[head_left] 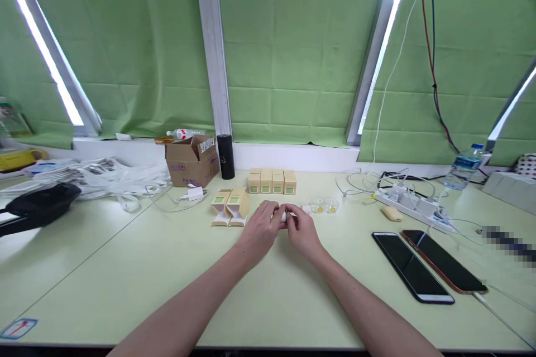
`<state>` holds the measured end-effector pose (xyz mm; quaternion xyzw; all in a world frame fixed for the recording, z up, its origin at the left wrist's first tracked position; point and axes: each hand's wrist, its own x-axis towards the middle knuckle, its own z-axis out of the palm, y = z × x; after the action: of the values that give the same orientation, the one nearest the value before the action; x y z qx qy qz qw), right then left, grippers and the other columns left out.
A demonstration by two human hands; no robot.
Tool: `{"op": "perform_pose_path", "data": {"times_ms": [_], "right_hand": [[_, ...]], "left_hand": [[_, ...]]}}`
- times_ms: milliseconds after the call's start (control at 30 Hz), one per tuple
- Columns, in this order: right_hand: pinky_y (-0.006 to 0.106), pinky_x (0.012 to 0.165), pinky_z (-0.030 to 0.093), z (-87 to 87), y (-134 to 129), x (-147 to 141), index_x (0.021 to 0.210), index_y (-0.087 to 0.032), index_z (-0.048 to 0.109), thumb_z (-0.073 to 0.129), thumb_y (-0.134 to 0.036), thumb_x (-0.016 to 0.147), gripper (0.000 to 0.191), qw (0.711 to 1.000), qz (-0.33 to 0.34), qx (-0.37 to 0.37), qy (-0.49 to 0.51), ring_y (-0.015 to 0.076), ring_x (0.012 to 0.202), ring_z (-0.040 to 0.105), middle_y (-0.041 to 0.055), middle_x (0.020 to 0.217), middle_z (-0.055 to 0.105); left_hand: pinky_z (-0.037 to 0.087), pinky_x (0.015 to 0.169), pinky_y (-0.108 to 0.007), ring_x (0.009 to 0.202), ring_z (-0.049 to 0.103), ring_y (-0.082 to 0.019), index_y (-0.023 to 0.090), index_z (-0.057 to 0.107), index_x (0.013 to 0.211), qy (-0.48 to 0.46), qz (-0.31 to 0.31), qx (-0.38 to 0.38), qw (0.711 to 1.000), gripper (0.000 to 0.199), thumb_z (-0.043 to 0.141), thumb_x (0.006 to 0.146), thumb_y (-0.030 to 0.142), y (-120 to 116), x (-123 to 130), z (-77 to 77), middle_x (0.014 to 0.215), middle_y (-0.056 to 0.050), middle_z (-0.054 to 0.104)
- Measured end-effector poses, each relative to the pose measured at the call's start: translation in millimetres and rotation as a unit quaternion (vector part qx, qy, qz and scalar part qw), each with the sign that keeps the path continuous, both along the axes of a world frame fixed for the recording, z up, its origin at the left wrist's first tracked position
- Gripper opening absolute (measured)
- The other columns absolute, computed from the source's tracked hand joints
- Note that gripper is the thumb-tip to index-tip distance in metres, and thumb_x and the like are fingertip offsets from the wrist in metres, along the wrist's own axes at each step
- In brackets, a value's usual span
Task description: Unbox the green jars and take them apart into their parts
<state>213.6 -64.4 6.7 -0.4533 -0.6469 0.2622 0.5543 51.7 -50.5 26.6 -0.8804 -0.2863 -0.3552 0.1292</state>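
Both hands meet over the middle of the table around a small white piece [284, 216], mostly covered by fingers. My left hand [263, 227] is closed on its left side, and my right hand [302, 230] pinches it from the right. What kind of piece it is I cannot make out. Just past my right hand lie another small white piece [307, 208] and clear plastic cups [324, 206] with yellow inside. Left of my hands are two opened small cardboard boxes [230, 206]. Several closed small boxes [272, 181] stand in a row behind.
A brown carton [191, 160] and a black cylinder [225, 157] stand at the back. Two phones [412, 266] [443, 259] lie at right, near a power strip [412, 207] with tangled cables. White bundled cables [104, 178] and a black object [46, 206] are at left.
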Motion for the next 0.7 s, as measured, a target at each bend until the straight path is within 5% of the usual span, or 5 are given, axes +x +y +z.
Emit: {"op": "perform_pose_path", "data": {"times_ms": [500, 700], "right_hand": [[0.034, 0.071, 0.065, 13.2, -3.1, -3.0, 0.106, -0.019, 0.076, 0.053, -0.029, 0.091, 0.028, 0.998, 0.015, -0.038, 0.046, 0.0207, 0.075, 0.077, 0.0066, 0.095, 0.077], [0.038, 0.081, 0.065, 7.3, 1.1, 7.5, 0.126, -0.024, 0.068, 0.062, -0.031, 0.089, 0.038, 0.990, 0.115, -0.019, 0.076, 0.0173, 0.082, 0.075, 0.0104, 0.130, 0.067]], "left_hand": [[0.051, 0.072, -0.038, 0.088, 0.052, -0.025, 0.014, 0.058, 0.123, 0.017, 0.033, 0.021, 0.999, 0.028, 0.040, 0.102, 0.011, 1.0, 1.0, -4.2, 0.099, -0.011, 0.059], [0.056, 0.086, -0.042, 0.103, 0.056, -0.027, 0.018, 0.057, 0.130, -0.070, 0.003, -0.022, 0.997, 0.029, 0.047, 0.103, 0.016, 6.5, -7.4, -3.7, 0.112, -0.012, 0.060]]}}
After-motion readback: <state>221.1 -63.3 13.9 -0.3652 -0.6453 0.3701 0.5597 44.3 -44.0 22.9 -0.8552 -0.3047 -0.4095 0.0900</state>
